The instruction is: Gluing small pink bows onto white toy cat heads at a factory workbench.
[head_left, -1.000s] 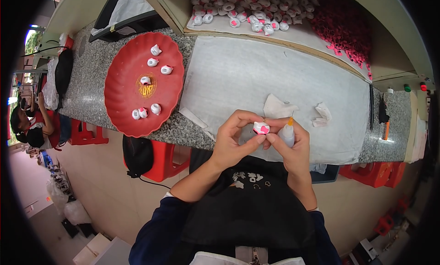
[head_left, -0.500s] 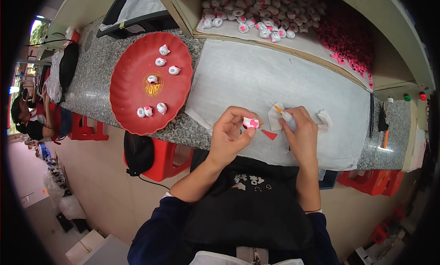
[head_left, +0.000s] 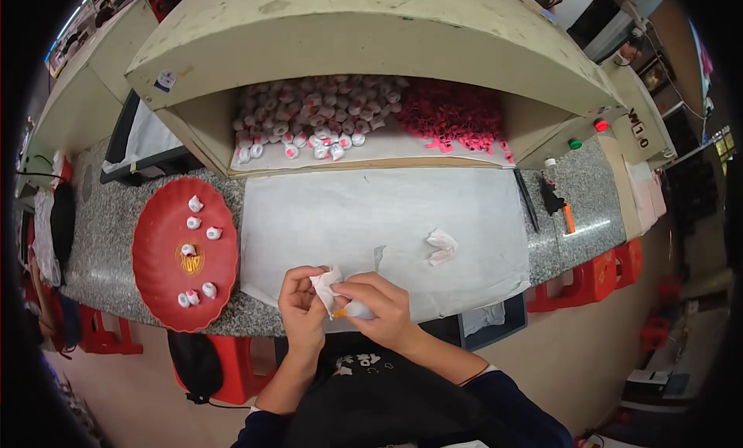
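Note:
My left hand is closed at the near edge of the white sheet. A crumpled white tissue lies at its fingertips and hides the small white-and-pink animal head that showed there before. My right hand meets it from the right, its fingers pressing the tissue. In the same hand is a small squeeze bottle with an orange tip, which points left toward my left palm. At the left stands a scalloped red plate with several white animal heads on it.
A shelf behind the white sheet holds a heap of white animal heads and a pile of small pink pieces. Another crumpled tissue lies on the sheet. Black tweezers and an orange-handled tool are at the right.
My right hand has picked up the tissue from the sheet and brought it, with the bottle, against my left hand. The view has shifted, showing more of the shelf.

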